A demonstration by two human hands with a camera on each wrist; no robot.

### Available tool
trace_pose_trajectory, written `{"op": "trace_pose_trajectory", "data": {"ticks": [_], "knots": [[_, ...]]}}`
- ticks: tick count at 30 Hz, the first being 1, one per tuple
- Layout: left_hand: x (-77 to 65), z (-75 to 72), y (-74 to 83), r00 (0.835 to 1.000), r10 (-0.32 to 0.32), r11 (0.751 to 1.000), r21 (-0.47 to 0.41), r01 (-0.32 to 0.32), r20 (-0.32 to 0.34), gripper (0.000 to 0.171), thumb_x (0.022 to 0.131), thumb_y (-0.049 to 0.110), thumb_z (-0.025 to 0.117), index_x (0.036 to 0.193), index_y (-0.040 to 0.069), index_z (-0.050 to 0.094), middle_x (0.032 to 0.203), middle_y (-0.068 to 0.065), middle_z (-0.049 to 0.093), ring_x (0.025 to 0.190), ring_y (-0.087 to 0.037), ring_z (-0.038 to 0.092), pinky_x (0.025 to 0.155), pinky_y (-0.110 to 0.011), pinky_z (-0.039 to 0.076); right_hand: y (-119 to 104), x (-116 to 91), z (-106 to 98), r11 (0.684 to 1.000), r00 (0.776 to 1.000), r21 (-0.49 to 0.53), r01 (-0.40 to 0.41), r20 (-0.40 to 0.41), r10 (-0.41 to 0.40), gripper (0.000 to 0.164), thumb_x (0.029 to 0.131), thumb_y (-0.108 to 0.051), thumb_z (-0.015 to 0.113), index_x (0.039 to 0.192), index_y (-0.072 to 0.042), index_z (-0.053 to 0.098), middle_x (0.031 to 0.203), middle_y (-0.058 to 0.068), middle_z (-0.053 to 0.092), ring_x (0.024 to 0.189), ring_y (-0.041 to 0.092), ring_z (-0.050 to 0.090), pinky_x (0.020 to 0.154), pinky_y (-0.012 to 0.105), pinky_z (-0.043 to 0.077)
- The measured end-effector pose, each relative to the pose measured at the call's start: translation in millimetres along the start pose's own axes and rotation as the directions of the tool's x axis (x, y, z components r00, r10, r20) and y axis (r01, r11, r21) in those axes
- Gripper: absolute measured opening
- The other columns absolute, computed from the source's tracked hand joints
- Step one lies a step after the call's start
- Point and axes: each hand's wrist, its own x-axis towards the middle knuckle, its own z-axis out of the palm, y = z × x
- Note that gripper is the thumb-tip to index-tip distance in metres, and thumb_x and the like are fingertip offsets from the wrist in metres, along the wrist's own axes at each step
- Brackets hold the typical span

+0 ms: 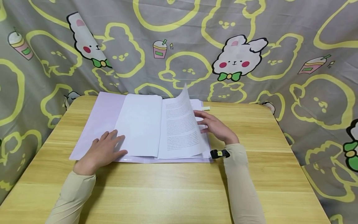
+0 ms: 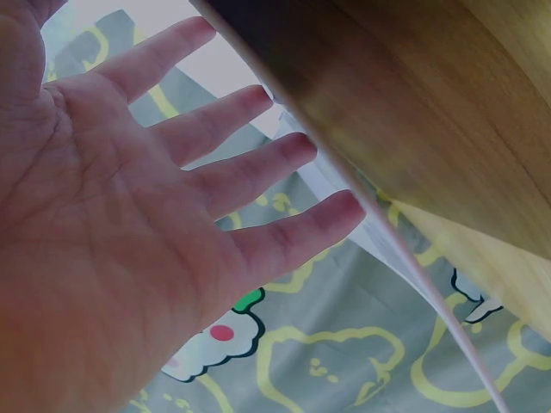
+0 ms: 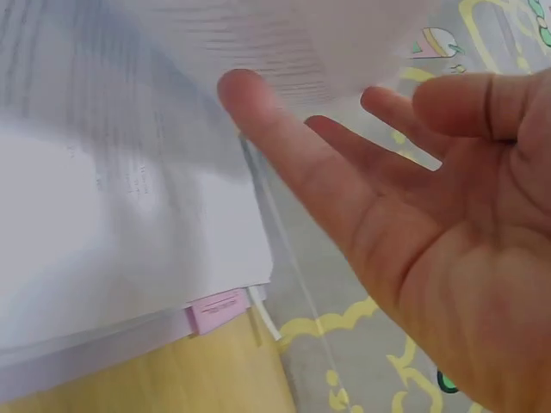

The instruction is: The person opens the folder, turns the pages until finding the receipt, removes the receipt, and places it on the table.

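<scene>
A lavender folder (image 1: 104,116) lies open on the table, with white sheets inside. My left hand (image 1: 102,151), fingers spread, rests at the lower left edge of the blank left-hand page (image 1: 141,124). In the left wrist view its fingertips meet the thin folder edge (image 2: 443,314). On the right side, a printed page (image 1: 180,127) stands partly lifted, its upper corner curling up. My right hand (image 1: 216,126) is at that page's right edge, fingers loosely extended and partly behind it. The right wrist view shows the raised page (image 3: 284,52) against the fingertips, with the thumb apart from them.
A yellowish tab (image 1: 206,108) sticks out from the sheets' right side, and a pink tab (image 3: 218,311) shows in the right wrist view. The wood-grain table (image 1: 159,189) backs onto a grey patterned curtain (image 1: 190,37). A black strap (image 1: 220,153) is at my right wrist.
</scene>
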Motion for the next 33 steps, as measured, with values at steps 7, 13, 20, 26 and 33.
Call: {"op": "trace_pose_trajectory", "data": {"ticks": [7, 13, 20, 26, 33], "knots": [[-0.3, 0.1, 1.2, 1.0, 0.001, 1.0, 0.0, -0.001, -0.008, 0.067, 0.095, 0.042, 0.07, 0.146, 0.002, 0.054, 0.156, -0.033, 0.034, 0.141, -0.059, 0.027, 0.102, -0.08, 0.028, -4, 0, 2, 0.998, 0.999, -0.038, 0.046, 0.024, -0.045, 0.055, 0.108, -0.023, 0.05, 0.16, -0.015, 0.033, 0.166, 0.005, 0.031, 0.143, 0.035, 0.044, 0.094, 0.051, 0.057], [0.0, -0.1, 0.7, 1.0, 0.002, 1.0, -0.002, -0.002, -0.002, 0.067, 0.095, 0.043, 0.07, 0.146, 0.002, 0.053, 0.156, -0.033, 0.033, 0.141, -0.059, 0.027, 0.101, -0.08, 0.027, -2, 3, 8, 0.997, 0.998, -0.04, 0.063, 0.017, -0.062, 0.056, 0.108, -0.02, 0.052, 0.16, -0.013, 0.033, 0.167, 0.007, 0.028, 0.142, 0.038, 0.045, 0.096, 0.054, 0.055], [-0.6, -0.1, -1.5, 1.0, 0.014, 1.0, 0.005, -0.014, -0.01, 0.068, 0.095, 0.044, 0.07, 0.146, 0.002, 0.053, 0.155, -0.034, 0.034, 0.14, -0.059, 0.028, 0.1, -0.08, 0.028, -1, 6, 19, 0.995, 0.998, -0.08, 0.064, -0.021, -0.066, 0.058, 0.107, -0.024, 0.056, 0.16, -0.016, 0.035, 0.165, 0.009, 0.03, 0.137, 0.037, 0.051, 0.098, 0.05, 0.054], [-0.8, 0.0, -2.1, 1.0, 0.017, 1.0, 0.011, -0.017, -0.014, 0.068, 0.094, 0.044, 0.07, 0.145, 0.002, 0.054, 0.155, -0.034, 0.035, 0.139, -0.059, 0.029, 0.099, -0.08, 0.03, 2, 10, 27, 0.989, 0.997, -0.135, 0.067, -0.037, -0.072, 0.056, 0.106, -0.029, 0.057, 0.158, -0.021, 0.04, 0.165, 0.003, 0.031, 0.142, 0.036, 0.046, 0.101, 0.049, 0.054], [-0.3, 0.2, -2.2, 1.0, 0.016, 1.0, 0.001, -0.016, -0.012, 0.068, 0.094, 0.044, 0.07, 0.146, 0.002, 0.054, 0.155, -0.034, 0.034, 0.139, -0.059, 0.029, 0.099, -0.081, 0.029, 4, 12, 34, 0.975, 0.997, -0.217, 0.055, -0.033, -0.064, 0.054, 0.104, -0.031, 0.059, 0.155, -0.026, 0.043, 0.165, 0.001, 0.031, 0.144, 0.038, 0.042, 0.108, 0.053, 0.047]]}}
